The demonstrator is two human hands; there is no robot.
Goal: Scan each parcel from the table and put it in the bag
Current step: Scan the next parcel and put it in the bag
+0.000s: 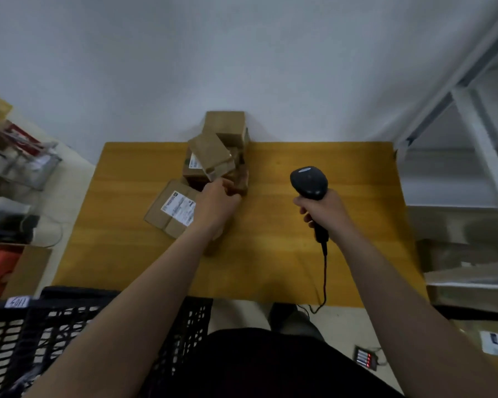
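The bag, a black mesh container, stands nearest me at lower left, below the counter edge. Both forearms reach forward over it.

My right hand is the nearer of the two. Its fingers are wrapped round the grip of the scanner, head up and aimed away from me. The cable hangs from the grip and runs back off the near edge.

My left hand is further out, at the near edge of the pile. Its fingers are curled toward the lowest boxes. The frame is blurred there, so I cannot tell whether they grasp a box or only touch it.

Parcel positions:
- A flat parcel lies on the counter just left of my left wrist, label up. Its long axis runs diagonally, from near left to far right.
- A tilted parcel leans on top of the pile, just beyond my left knuckles, its label on the left face.
- More boxes are stacked behind it, against the wall.

Controlling relation: the pile lies straight ahead of the left hand and well to the left of the scanner head. My judgement is that the left hand must draw a parcel rightward, label toward the scanner, before it goes back and down-left into the bag.
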